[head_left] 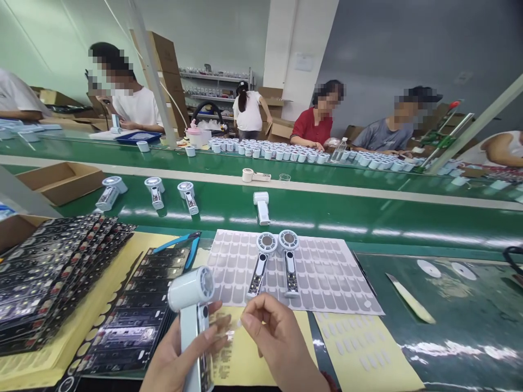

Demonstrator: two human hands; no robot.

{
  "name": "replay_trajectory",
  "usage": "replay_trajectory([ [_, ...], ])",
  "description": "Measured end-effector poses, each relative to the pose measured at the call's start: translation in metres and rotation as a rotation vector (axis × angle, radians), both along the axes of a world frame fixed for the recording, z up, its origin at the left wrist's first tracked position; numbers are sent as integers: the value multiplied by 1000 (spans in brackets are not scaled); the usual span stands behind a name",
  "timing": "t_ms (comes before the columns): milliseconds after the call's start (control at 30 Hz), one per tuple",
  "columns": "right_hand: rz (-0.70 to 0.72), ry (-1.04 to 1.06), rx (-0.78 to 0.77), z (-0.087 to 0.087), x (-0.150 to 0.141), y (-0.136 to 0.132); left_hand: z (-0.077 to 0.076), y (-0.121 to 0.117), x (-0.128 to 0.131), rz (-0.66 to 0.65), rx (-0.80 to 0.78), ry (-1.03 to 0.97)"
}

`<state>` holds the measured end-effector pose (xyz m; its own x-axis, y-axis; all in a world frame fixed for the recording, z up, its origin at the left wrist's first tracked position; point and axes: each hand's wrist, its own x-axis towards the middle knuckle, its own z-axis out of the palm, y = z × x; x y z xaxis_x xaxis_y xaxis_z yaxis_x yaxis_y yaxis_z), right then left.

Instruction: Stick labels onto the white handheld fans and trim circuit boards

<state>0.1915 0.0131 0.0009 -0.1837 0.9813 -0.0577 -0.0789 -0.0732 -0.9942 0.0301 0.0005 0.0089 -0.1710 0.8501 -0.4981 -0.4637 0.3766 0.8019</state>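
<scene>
My left hand (174, 351) is wrapped round the handle of a light blue handheld fan (190, 294), which stands upright with its round head at the top. Part of the fan's open handle side shows dark inner parts. Just to the right, my right hand (281, 340) has thumb and forefinger pinched on a small pale piece (239, 323), too small to name for certain. Beyond my hands, two more fans, one on the left (261, 261) and one on the right (290, 261), lie on a sheet of grey stickers (327, 272).
Stacked dark panels (53, 277) and blue-handled cutters (180, 242) lie left. A knife (411, 298) and a yellow sheet with pale oval stickers (368, 354) are right. Several fans rest on the green conveyor (220, 204). People work behind rows of pale blue cups (267, 152).
</scene>
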Motion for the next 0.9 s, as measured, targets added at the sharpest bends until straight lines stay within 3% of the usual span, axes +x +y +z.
replay_trajectory([
  [133,83,26,-1,26,-1,0,9,17,6,-63,3,-63],
  [333,108,-224,58,48,-1,6,18,38,23,67,-5,-62],
  [567,72,-351,164,45,2,14,30,45,35,52,-30,-86],
  [700,3,-475,320,35,1,14,34,48,43,51,-5,-105],
  [767,-64,-426,422,30,0,13,36,50,46,57,-26,-104],
  [900,-331,-213,499,29,12,13,42,68,45,-104,-15,-153],
])
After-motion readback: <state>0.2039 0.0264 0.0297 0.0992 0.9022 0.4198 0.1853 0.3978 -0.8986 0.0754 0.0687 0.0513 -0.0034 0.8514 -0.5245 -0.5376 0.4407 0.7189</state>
